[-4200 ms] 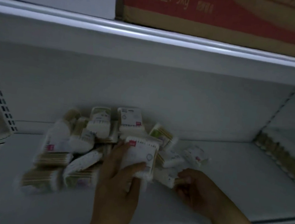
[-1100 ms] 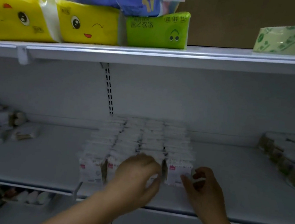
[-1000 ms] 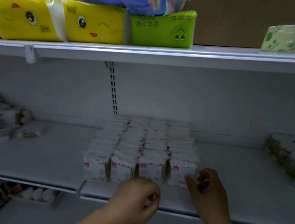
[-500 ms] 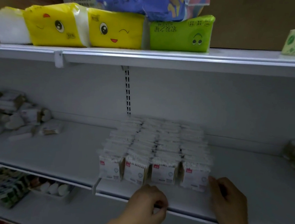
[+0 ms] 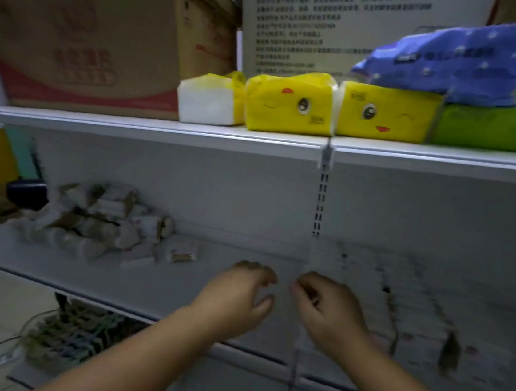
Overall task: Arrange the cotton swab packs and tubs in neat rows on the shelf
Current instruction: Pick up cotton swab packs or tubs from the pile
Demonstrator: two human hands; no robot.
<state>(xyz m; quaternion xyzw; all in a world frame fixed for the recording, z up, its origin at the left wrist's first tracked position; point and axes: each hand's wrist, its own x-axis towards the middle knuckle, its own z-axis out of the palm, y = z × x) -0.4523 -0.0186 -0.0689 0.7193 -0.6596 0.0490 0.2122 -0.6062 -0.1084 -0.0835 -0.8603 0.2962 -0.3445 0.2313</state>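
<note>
A loose heap of cotton swab packs (image 5: 96, 222) lies at the left of the white shelf (image 5: 156, 289). Blurred rows of upright swab packs (image 5: 429, 321) stand at the right. My left hand (image 5: 235, 299) and my right hand (image 5: 330, 313) hover side by side over the shelf's middle, between the heap and the rows. Their fingers hang loosely curled and hold nothing. Both hands are apart from every pack.
The shelf above (image 5: 256, 139) carries yellow tissue packs (image 5: 293, 103), a green pack (image 5: 496, 126), a blue bag (image 5: 465, 61) and cardboard boxes (image 5: 85, 37). A slotted upright (image 5: 321, 202) splits the back wall. Netted goods (image 5: 73, 335) sit on the lower level.
The view has swung left, so the tidy rows now lie at the right and the heap is nearer. Both hands have left the front of the rows and moved left, empty.
</note>
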